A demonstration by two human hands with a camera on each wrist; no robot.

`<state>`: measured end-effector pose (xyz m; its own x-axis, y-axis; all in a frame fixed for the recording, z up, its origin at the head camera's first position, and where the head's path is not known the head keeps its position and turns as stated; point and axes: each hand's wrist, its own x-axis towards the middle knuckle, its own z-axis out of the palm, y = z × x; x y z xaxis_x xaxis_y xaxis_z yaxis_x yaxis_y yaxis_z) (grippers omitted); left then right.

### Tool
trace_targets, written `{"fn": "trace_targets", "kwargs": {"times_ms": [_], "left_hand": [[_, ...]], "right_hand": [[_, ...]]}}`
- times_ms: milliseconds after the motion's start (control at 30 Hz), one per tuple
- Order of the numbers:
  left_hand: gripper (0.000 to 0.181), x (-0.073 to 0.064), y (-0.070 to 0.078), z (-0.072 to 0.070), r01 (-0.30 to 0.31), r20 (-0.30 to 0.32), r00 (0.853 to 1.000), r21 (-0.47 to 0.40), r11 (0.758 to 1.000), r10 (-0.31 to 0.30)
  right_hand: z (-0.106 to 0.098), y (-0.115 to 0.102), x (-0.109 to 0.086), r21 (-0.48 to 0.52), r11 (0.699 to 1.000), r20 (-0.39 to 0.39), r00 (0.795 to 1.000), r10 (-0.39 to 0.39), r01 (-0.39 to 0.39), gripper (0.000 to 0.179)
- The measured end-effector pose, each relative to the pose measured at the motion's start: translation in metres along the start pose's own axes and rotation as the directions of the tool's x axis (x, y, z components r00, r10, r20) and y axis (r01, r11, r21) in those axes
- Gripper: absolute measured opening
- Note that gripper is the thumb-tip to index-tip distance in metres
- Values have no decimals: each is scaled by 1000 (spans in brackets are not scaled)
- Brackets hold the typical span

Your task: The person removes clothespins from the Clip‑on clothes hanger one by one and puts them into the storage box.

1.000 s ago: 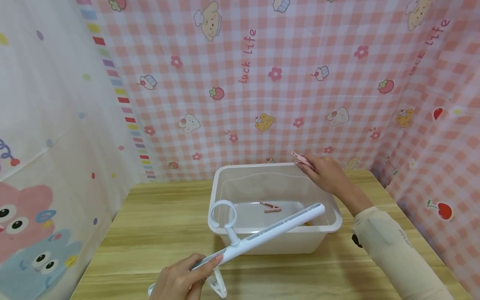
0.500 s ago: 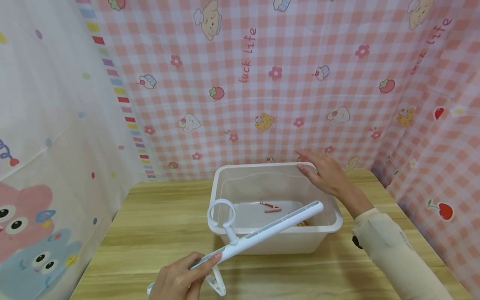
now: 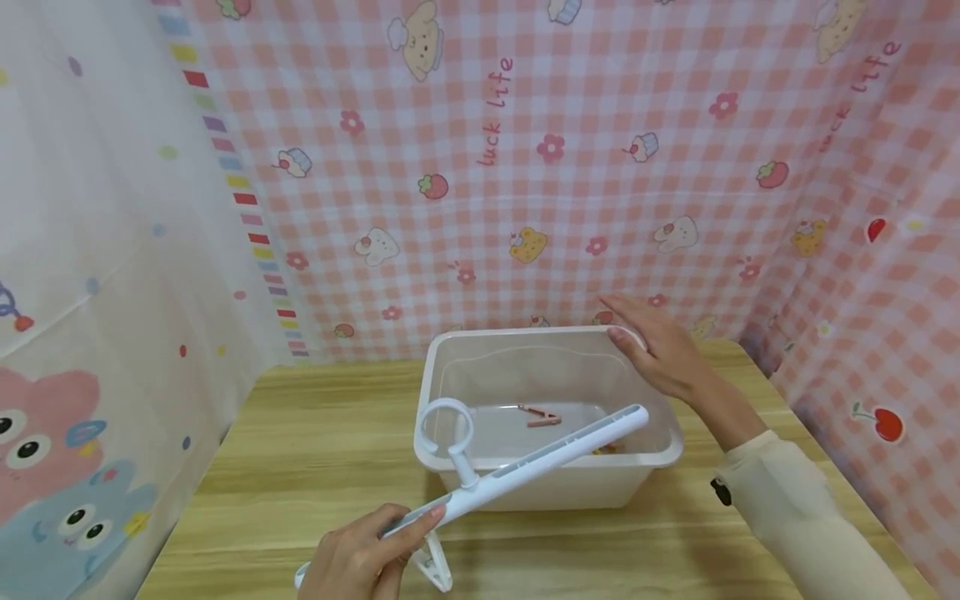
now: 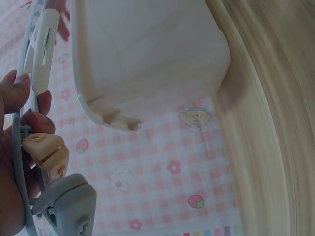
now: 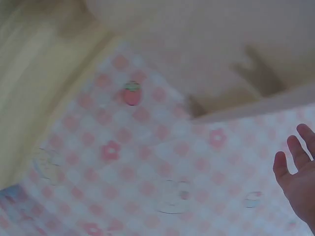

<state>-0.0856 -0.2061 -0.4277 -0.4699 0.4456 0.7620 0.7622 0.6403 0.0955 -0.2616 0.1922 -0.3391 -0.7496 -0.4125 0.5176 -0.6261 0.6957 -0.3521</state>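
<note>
My left hand [image 3: 367, 550] grips a white clip hanger [image 3: 555, 454] with a round hook, held slanting across the front of a white plastic bin [image 3: 517, 332]. A white clip [image 3: 433, 567] hangs under the bar by my fingers. In the left wrist view, a peach clip [image 4: 51, 155] and a grey clip [image 4: 71, 204] are also on the bar. My right hand [image 3: 660, 350] holds nothing, its fingers extended at the bin's back right rim. A pink clip [image 3: 543, 419] lies on the bin floor. Something orange-yellow [image 3: 606, 448] shows partly behind the bar.
The bin stands on a wood-grain table [image 3: 322, 442] near its back edge. A pink checked cloth [image 3: 480, 208] hangs behind and to the right. A white patterned cloth [image 3: 135, 275] hangs on the left.
One second ago my right hand held a pink clip over the bin's back rim. It has let go, its fingers have spread, and it has shifted slightly right. My left hand keeps the hanger nearly still.
</note>
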Motion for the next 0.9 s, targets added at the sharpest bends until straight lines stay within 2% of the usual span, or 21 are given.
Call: {"fn": "trace_targets", "kwargs": {"times_ms": [67,133,200,300,400,500,533,600,633,700,800,900], "left_hand": [[36,1,1,0,1,3,1000,2,1000,-1],[43,2,1,-1,5,8,1000,8,1000,-5],[44,3,2,-2,5,10,1000,6,1000,-5],[44,5,3,-3,6,18,1000,3,1000,-6],[44,6,4,-3,9,26,1000,-7,1000,-9],[43,8,5,-3,9,30,1000,-17,1000,-8],[43,8,5,-3,8,31,1000,-19,1000,-7],[43,9,6,-3,2,28,1000,-17,1000,-2],[42,9,6,-3,-1,26,1000,-14,1000,1],[42,10,6,-3,-6,24,1000,-9,1000,6],[43,11,6,-3,-10,19,1000,-2,1000,10],[43,12,7,-2,-17,19,1000,-2,1000,17]], "right_hand": [[-7,-11,-3,4,999,-9,999,-49,49,50],[-12,-25,-5,-5,991,-15,991,-132,132,51],[-15,-42,-7,-29,969,-10,969,-246,245,54],[-11,-69,-12,-88,899,7,903,-429,428,62],[0,-92,-18,-120,804,28,811,-584,583,67],[12,-107,-25,-127,713,52,723,-689,689,61],[16,-110,-27,-127,690,63,700,-712,713,59],[22,-114,-32,-140,655,96,669,-737,742,60],[25,-115,-34,-152,642,113,659,-744,751,61],[29,-117,-37,-162,633,146,653,-744,757,63],[32,-117,-40,-157,638,167,657,-735,754,59],[34,-115,-42,-132,656,160,669,-726,743,53]]}}
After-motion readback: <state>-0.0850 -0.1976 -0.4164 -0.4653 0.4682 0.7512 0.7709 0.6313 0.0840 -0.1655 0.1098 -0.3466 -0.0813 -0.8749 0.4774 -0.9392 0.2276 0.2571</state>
